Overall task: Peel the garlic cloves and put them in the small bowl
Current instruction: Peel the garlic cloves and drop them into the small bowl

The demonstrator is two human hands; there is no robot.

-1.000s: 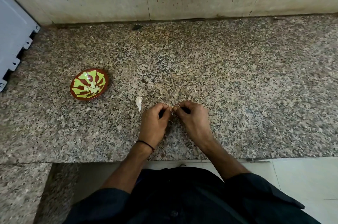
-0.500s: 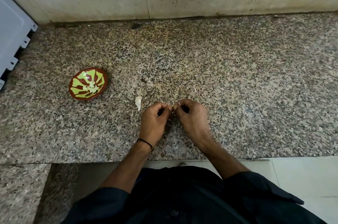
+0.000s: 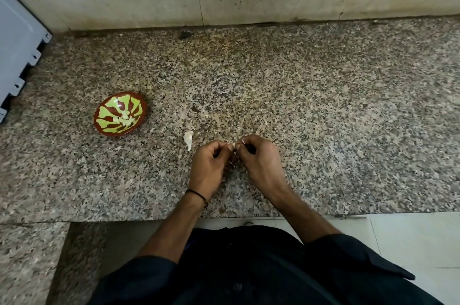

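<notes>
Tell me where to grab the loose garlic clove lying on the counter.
Probably pinch the loose clove across its fat far end, from above, with the nearer left hand. It lies flat on the counter, tapering to a thin point toward you.

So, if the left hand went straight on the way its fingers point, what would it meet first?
Probably the right hand: the left hand points at it, and both pinch what looks like the garlic clove, mostly hidden, between their fingertips, almost touching.
</notes>
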